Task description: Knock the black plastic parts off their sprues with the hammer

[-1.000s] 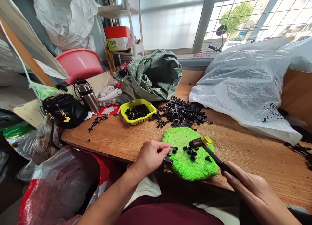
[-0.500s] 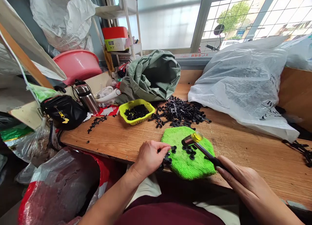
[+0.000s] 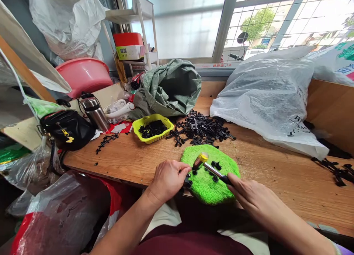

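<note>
A bright green fluffy cloth pad [image 3: 211, 194] lies at the table's front edge. My left hand [image 3: 170, 175] is closed in a pinch on a black plastic part [image 3: 188, 182] at the pad's left side; much of the part is hidden by the fingers. In my right hand [image 3: 249, 192] is the dark grip of a small hammer [image 3: 212, 170] with a shiny shaft and a yellow-ended head. The hammer head is just beside my left fingertips, over the held part. Several small round black pieces [image 3: 216, 165] rest on the pad.
Behind the pad lies a heap of black plastic parts [image 3: 204, 126], with a yellow basket [image 3: 141, 135] of small black pieces to its left. An open green woven sack [image 3: 155, 89] and a white plastic bag [image 3: 260, 100] stand farther back. A steel bottle [image 3: 95, 113] is at left.
My right hand has swung the hammer left and slightly down, bringing its head to my left fingertips. The left hand keeps its pinch on the part. The whole view has shifted slightly.
</note>
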`<action>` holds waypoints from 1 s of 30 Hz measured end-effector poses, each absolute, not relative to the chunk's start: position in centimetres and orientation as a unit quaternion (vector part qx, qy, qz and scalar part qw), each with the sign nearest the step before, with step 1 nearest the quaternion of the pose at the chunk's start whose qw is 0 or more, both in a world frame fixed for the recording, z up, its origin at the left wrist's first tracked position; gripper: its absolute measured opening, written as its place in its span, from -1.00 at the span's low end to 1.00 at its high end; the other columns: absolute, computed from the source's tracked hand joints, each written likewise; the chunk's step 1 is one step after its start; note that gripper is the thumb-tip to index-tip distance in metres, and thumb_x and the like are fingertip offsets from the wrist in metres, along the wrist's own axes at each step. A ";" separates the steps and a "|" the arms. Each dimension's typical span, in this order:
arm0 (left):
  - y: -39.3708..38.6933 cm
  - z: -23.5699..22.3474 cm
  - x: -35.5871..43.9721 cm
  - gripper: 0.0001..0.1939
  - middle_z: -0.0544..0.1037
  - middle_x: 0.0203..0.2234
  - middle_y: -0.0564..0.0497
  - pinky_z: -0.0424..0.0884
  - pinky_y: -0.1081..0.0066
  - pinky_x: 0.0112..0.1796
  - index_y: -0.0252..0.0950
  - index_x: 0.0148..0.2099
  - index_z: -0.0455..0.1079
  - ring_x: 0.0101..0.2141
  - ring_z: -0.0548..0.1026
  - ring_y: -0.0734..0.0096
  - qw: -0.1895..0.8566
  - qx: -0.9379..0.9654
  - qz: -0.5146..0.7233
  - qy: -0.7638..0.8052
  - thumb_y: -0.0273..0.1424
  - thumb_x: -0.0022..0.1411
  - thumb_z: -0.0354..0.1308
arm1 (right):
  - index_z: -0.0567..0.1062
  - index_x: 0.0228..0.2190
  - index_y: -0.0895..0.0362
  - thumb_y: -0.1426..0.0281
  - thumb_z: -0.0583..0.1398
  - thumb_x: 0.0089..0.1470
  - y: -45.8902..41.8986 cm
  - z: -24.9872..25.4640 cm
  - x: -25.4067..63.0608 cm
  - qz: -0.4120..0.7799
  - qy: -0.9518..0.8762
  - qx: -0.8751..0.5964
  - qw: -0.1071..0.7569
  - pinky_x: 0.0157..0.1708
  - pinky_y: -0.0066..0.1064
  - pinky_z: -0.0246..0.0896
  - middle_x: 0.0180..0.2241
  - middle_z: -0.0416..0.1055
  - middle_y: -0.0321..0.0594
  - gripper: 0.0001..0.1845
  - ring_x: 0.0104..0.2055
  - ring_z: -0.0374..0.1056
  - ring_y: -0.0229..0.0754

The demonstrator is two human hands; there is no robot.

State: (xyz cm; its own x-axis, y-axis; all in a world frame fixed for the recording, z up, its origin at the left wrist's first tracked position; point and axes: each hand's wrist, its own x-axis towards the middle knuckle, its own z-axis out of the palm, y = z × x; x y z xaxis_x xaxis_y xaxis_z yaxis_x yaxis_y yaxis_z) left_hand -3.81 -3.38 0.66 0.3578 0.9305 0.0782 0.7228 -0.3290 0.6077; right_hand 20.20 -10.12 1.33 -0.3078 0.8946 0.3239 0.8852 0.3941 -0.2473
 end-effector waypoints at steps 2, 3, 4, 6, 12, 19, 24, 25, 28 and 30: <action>-3.4 0.7 -3.8 -0.75 0.64 -0.41 -0.02 0.29 0.46 -0.32 -0.09 -0.20 0.59 -0.34 0.54 0.32 0.245 0.784 0.209 0.531 -0.27 0.24 0.07 | 0.34 -0.40 0.02 0.24 -0.11 0.29 -10.1 1.0 20.2 0.015 -0.807 -0.550 0.215 -0.65 -0.37 0.08 -0.63 0.41 -0.27 -0.67 -0.62 0.37 -0.09; -3.5 0.8 -3.8 -0.75 0.64 -0.40 -0.02 0.29 0.46 -0.32 -0.09 -0.20 0.59 -0.33 0.54 0.31 0.243 0.783 0.209 0.533 -0.27 0.24 0.07 | 0.34 -0.39 0.02 0.24 -0.11 0.29 -10.1 0.9 20.2 0.015 -0.805 -0.550 0.221 -0.63 -0.38 0.11 -0.60 0.42 -0.26 -0.68 -0.60 0.38 -0.10; -3.6 0.8 -3.8 -0.75 0.64 -0.39 -0.03 0.29 0.46 -0.31 -0.09 -0.20 0.59 -0.32 0.54 0.30 0.240 0.782 0.210 0.535 -0.26 0.24 0.08 | 0.33 -0.38 0.02 0.24 -0.11 0.30 -10.1 0.8 20.2 0.013 -0.805 -0.548 0.225 -0.63 -0.38 0.10 -0.60 0.42 -0.26 -0.68 -0.61 0.37 -0.10; -3.8 0.8 -3.8 -0.75 0.63 -0.39 -0.04 0.28 0.45 -0.31 -0.08 -0.20 0.59 -0.31 0.54 0.29 0.233 0.784 0.206 0.538 -0.26 0.25 0.07 | 0.33 -0.40 0.02 0.23 -0.13 0.30 -10.2 0.7 20.1 0.004 -0.809 -0.544 0.225 -0.68 -0.37 0.04 -0.67 0.36 -0.30 -0.66 -0.67 0.32 -0.11; -4.3 0.4 -3.8 -0.73 0.63 -0.36 -0.06 0.28 0.43 -0.30 -0.09 -0.18 0.58 -0.31 0.54 0.28 0.219 0.788 0.206 0.538 -0.27 0.27 0.04 | 0.30 -0.34 0.03 0.28 -0.14 0.31 -10.7 0.0 19.8 -0.003 -0.801 -0.553 0.227 -0.63 -0.37 0.07 -0.61 0.38 -0.30 -0.71 -0.63 0.34 -0.12; -4.2 0.3 -3.6 -0.73 0.63 -0.36 -0.06 0.27 0.43 -0.31 -0.08 -0.17 0.57 -0.30 0.53 0.28 0.210 0.791 0.194 0.541 -0.27 0.28 0.03 | 0.27 -0.37 0.01 0.31 -0.14 0.29 -10.7 -0.5 19.8 0.005 -0.799 -0.569 0.197 -0.61 -0.36 0.05 -0.61 0.38 -0.29 -0.73 -0.62 0.35 -0.11; -4.1 0.4 -3.6 -0.70 0.63 -0.37 -0.07 0.23 0.43 -0.37 -0.09 -0.19 0.58 -0.33 0.54 0.25 0.178 0.814 0.169 0.527 -0.27 0.30 -0.01 | 0.30 -0.41 0.01 0.37 -0.08 0.20 -10.5 -0.5 19.7 0.003 -0.795 -0.578 0.182 -0.66 -0.34 -0.08 -0.69 0.32 -0.31 -0.79 -0.68 0.31 -0.05; -4.0 0.4 -3.6 -0.70 0.63 -0.36 -0.06 0.23 0.43 -0.37 -0.09 -0.18 0.58 -0.33 0.55 0.26 0.178 0.813 0.171 0.528 -0.27 0.30 -0.01 | 0.29 -0.40 0.01 0.36 -0.09 0.21 -10.5 -0.4 19.8 0.005 -0.794 -0.578 0.187 -0.65 -0.34 -0.05 -0.68 0.33 -0.30 -0.78 -0.66 0.32 -0.05; -4.0 0.4 -3.7 -0.71 0.64 -0.33 -0.06 0.25 0.44 -0.35 -0.08 -0.17 0.58 -0.31 0.55 0.27 0.185 0.807 0.178 0.532 -0.27 0.29 0.00 | 0.27 -0.36 0.02 0.31 -0.15 0.28 -10.6 0.0 19.9 0.015 -0.786 -0.579 0.214 -0.60 -0.36 0.06 -0.62 0.37 -0.28 -0.74 -0.59 0.37 -0.07; -4.0 0.6 -3.7 -0.71 0.64 -0.32 -0.07 0.26 0.43 -0.33 -0.09 -0.17 0.58 -0.30 0.55 0.25 0.185 0.807 0.174 0.534 -0.27 0.29 0.01 | 0.26 -0.35 0.02 0.30 -0.15 0.28 -10.6 0.1 19.9 0.025 -0.779 -0.584 0.226 -0.60 -0.36 0.06 -0.61 0.38 -0.27 -0.74 -0.58 0.37 -0.07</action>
State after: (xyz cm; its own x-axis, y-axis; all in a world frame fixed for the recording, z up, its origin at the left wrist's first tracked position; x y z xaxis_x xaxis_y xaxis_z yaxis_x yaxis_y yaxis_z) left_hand -3.69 -4.04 0.56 0.3703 0.9252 0.0833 0.7967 -0.3624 0.4837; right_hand 19.90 -10.59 0.06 -0.2151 0.9216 0.3229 0.8993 0.3159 -0.3024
